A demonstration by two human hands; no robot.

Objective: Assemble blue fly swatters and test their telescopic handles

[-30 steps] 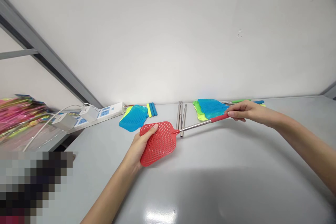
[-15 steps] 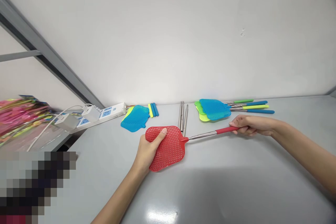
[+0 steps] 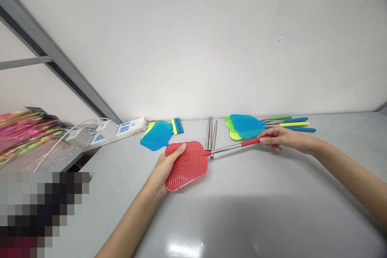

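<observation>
A red fly swatter [image 3: 189, 165] with a mesh head, a metal shaft and a red grip is held across the table between my hands. My left hand [image 3: 165, 167] grips the head's left edge, thumb on top of the mesh. At the other end, my right hand [image 3: 279, 137] pinches the tip of the red grip. Behind the shaft lie several loose metal rods [image 3: 210, 135]. Finished-looking swatters [image 3: 246, 125] with blue, green and yellow heads are stacked beyond my right hand, their handles pointing right.
Loose blue and yellow swatter heads [image 3: 155, 136] lie at the back left, beside blue and yellow grips [image 3: 177, 126]. A white power strip [image 3: 130, 129] with plugged-in chargers runs along the left edge. Colourful plastic-wrapped items [image 3: 27, 133] are piled further left. A wall closes off the back.
Both hands have shifted the swatter slightly left and away from me. My right hand's fingers have loosened from a wrapped hold to a pinch at the grip's end.
</observation>
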